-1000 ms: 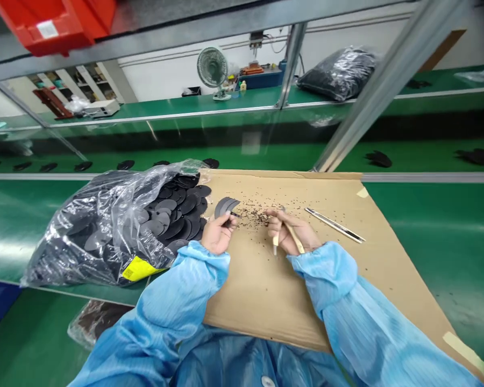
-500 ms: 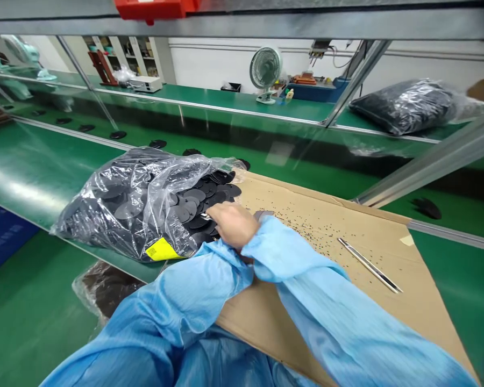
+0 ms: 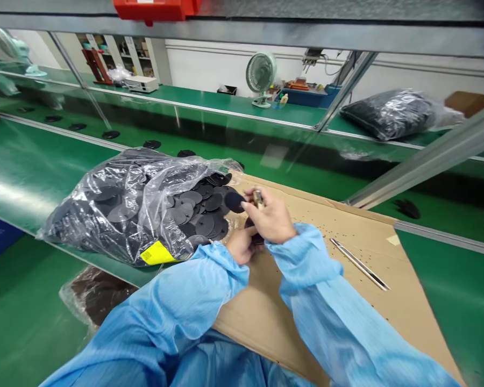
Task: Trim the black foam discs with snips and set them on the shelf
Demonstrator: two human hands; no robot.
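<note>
Between the thumb and fingers of my right hand (image 3: 271,217) is a round black disc (image 3: 234,202); a small metallic tool (image 3: 258,199) also shows in that hand. Just below and to the left, my left hand (image 3: 241,246) is closed on dark discs (image 3: 250,226), partly hidden by my right hand. A clear plastic bag (image 3: 100,209) with a yellow label (image 3: 157,252) lies to the left, many black discs (image 3: 204,224) spilling from its open end. Under my hands is a cardboard sheet (image 3: 306,322).
On the cardboard, right of my hands, lie a slim metal tool (image 3: 360,264) and scattered black bits. Black parts (image 3: 151,144) sit in a row on the green belt beyond. A slanted metal post (image 3: 419,161) stands at the right, and a metal beam (image 3: 306,35) crosses above.
My right hand has moved right from the disc pile and now shows a disc in its fingers. My left hand, hidden before, has come into sight. The view has shifted slightly.
</note>
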